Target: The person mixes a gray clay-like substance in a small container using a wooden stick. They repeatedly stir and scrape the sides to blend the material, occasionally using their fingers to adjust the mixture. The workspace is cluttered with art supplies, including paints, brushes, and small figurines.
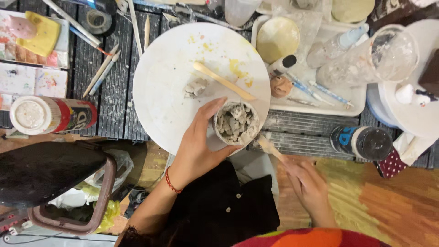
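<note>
The left hand (pixel 197 146) is wrapped round a small cup (pixel 236 123) packed with grey clay lumps, holding it at the near edge of the round white board (pixel 169 77) on the slatted desk (pixel 114 91). The right hand (pixel 311 187) is closed round a wooden stick (pixel 270 147), its tip just beside the cup. A loose bit of clay (pixel 195 87) and a wooden tool (pixel 224 81) lie on the board behind the cup, and a white tray (pixel 320 106) of bottles sits to the right.

Red cord bracelet (pixel 171 181), bare forearms
</note>
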